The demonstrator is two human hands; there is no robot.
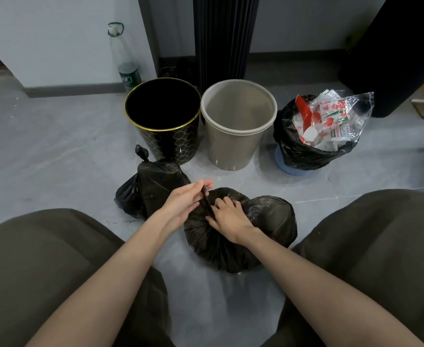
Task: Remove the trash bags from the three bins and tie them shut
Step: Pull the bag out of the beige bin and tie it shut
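Note:
A full black trash bag [263, 221] lies on the floor between my knees. My left hand [183, 201] pinches its twisted neck and holds it up. My right hand [228, 216] presses on the gathered top of the same bag, fingers around the base of the neck. A second black bag [151, 191], knotted at the top, sits just to the left. Behind stand a black bin with a gold rim [166, 144] and a beige bin [233, 149], both without liners. At the right a blue bin [293, 169] holds a black liner [306, 154] overflowing with clear and red-printed wrappers.
A large plastic bottle [127, 68] stands against the white wall behind the black bin. A dark ribbed column [223, 38] rises behind the bins. A dark furniture piece [393, 53] fills the back right. My knees [43, 259] frame the grey tiled floor.

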